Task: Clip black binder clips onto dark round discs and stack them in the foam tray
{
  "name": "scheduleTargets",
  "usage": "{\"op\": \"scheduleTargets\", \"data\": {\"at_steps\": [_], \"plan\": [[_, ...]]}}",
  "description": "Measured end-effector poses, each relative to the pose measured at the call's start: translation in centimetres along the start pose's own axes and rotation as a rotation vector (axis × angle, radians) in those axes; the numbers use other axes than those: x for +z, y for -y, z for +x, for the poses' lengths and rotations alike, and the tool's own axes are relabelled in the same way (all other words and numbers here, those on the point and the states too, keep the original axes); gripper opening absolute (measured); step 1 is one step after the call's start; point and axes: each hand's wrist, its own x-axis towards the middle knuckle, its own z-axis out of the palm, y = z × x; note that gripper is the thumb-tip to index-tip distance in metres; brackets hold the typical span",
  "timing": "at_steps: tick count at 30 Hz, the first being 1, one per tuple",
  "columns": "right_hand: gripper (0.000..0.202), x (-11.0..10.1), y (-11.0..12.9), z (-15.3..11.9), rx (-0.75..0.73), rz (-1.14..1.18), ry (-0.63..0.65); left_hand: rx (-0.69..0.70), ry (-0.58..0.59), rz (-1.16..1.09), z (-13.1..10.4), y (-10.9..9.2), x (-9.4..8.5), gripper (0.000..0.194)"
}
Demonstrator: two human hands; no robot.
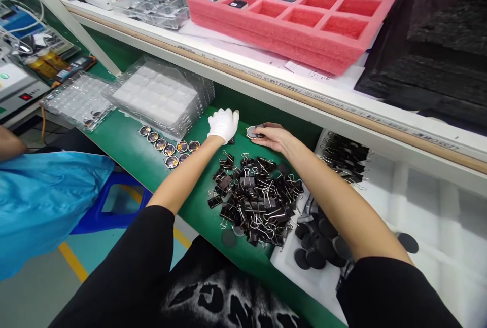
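My left hand (222, 125), in a white glove, is closed at the back of the green table; a small dark thing shows under it, and what its fingers hold is hidden. To its right my bare right hand (273, 137) grips a round silver-rimmed disc (251, 132) between thumb and fingers. A dark piece is also at those fingertips, too small to name. In front of both hands lies a heap of black binder clips (258, 198). Several round metal-rimmed pieces with orange and black insides (169, 149) sit in rows left of my left forearm.
Stacked clear plastic trays (160, 95) stand at the back left. A white tray (426, 216) on the right holds black discs (317, 239) and more clips (344, 155). Above runs a shelf edge (266, 82) bearing a pink foam tray (274, 39). A person's blue garment (49, 201) is at left.
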Motion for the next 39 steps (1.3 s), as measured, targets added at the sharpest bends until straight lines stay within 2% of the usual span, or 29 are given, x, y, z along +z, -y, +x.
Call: {"op": "scheduleTargets", "data": {"at_steps": [3,7,15,22,25,29,33,39], "plan": [[0.024,0.6,-0.5,0.3,-0.110,-0.115,-0.068,-0.107,-0.044,-0.007,0.1,0.7,0.8,0.055],[0.019,1.4,-1.1,0.7,-0.173,-0.220,-0.050,-0.205,-0.107,-0.001,-0.3,1.7,1.5,0.057],[0.021,2.0,-1.2,1.1,-0.193,-0.274,0.106,-0.218,-0.150,-0.022,-0.8,1.7,2.3,0.056],[0.019,2.5,-1.3,1.5,-0.227,-0.305,0.119,-0.209,-0.119,-0.028,-1.0,1.6,2.0,0.058],[0.015,3.0,-1.7,1.8,-0.256,-0.351,0.084,-0.208,-0.113,-0.016,-1.1,1.5,2.0,0.057],[0.003,3.7,-2.8,1.9,-0.357,-0.429,-0.024,-0.206,-0.102,0.010,-1.2,1.6,1.9,0.055],[0.011,3.9,-3.8,1.9,-0.418,-0.446,-0.077,-0.198,-0.095,-0.007,-1.1,1.7,2.0,0.055],[0.010,4.1,-4.1,2.2,-0.416,-0.429,-0.095,-0.199,-0.078,-0.093,-1.2,1.7,1.9,0.055]]}}
